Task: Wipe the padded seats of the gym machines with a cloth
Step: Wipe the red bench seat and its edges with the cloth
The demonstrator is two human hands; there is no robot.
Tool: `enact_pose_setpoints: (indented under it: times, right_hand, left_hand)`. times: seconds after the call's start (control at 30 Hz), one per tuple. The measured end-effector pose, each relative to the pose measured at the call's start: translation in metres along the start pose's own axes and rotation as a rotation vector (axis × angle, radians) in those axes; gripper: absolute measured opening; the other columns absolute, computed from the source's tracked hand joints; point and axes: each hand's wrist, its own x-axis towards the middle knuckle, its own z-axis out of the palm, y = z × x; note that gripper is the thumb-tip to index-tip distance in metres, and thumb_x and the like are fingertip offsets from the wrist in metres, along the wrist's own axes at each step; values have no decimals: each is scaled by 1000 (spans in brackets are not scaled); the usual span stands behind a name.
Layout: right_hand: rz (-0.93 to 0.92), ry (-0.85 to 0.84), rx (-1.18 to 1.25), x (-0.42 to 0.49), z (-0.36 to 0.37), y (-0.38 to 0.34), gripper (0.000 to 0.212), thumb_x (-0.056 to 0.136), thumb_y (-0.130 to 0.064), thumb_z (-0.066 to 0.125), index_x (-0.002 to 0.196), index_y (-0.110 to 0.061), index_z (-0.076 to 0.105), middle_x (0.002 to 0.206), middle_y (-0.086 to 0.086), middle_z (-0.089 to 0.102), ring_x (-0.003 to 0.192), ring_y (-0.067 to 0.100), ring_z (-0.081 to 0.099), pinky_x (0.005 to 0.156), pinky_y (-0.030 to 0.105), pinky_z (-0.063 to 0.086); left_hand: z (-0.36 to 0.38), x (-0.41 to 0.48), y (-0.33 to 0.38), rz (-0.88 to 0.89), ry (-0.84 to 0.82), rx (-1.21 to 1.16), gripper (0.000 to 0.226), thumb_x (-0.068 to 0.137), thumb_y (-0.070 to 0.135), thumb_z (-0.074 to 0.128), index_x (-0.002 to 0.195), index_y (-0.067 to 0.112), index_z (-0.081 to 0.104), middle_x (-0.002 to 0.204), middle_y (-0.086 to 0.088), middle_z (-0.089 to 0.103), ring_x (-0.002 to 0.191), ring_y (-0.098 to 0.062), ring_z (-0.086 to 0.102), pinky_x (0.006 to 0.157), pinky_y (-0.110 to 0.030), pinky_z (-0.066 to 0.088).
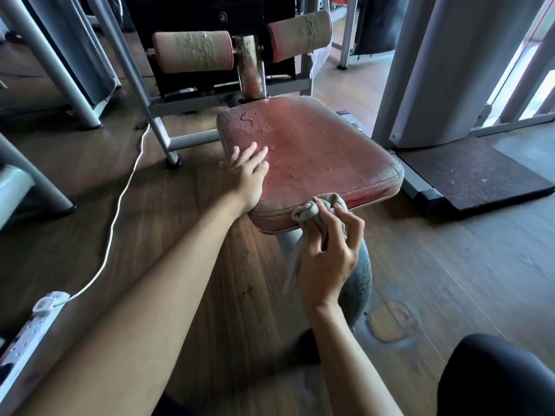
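One worn red vinyl seat [312, 157] sat mid-frame on the wood-plank floor [450, 280], cracked and pimply, with two peeling roller pads [192, 51] behind it; no readable writing anywhere. Left hand [247, 175] lay flat on the seat's left edge, fingers [255, 151] spread apart. Right hand [329, 259] had fingers pinched on one crumpled grey cloth [318, 210] at the seat's front edge.

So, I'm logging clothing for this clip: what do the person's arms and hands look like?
Both forearms are bare, with no sleeves in view. The left hand and right hand wear no gloves, rings, watch or bands. Fingernails look short and unpainted.
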Motion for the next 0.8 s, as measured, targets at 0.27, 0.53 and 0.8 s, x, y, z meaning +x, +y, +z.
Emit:
enact_pose_setpoints:
  times: [0.27,0.53,0.8]
  right_hand:
    - [-98,-106,-38,-8,-4,6,6,90,-16,71,95,-16,73,98,-2,50,90,26,58,84,37,52]
    - [-80,-90,-26,-17,5,-6,2,89,-13,73,90,-12,75,95,-5,48,84,29,57,77,41,53]
    - [23,-14,-51,17,-18,24,12,83,4,70,87,-7,71,93,6,53,81,22,57,72,43,52]
  left_hand:
    - [0,-1,1,-1,-2,-49,42,109,27,36,150,30,44,165,6,26,156,-22,6,124,-50,-2]
    - [-1,0,2,-3,-3,-20,42,109,27,36,150,30,43,165,6,25,156,-23,7,123,-51,-2]
    - [-1,-2,4,-10,3,-50,42,109,26,35,150,29,43,166,6,24,156,-21,5,121,-49,-8]
